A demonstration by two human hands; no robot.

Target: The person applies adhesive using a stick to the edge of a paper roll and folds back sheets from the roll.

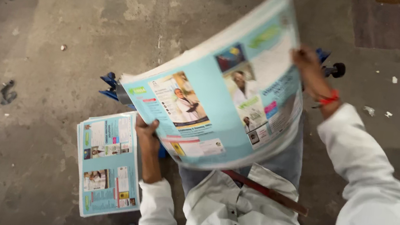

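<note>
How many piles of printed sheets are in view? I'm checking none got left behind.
2: a bowed stack held up between the left hand and right hand, and a flat stack on the floor. More may be hidden underneath.

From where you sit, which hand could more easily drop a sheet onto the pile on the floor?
Probably the left hand: it grips the printed sheets' lower edge right beside the floor pile. The right hand holds the far edge, away from it.
</note>
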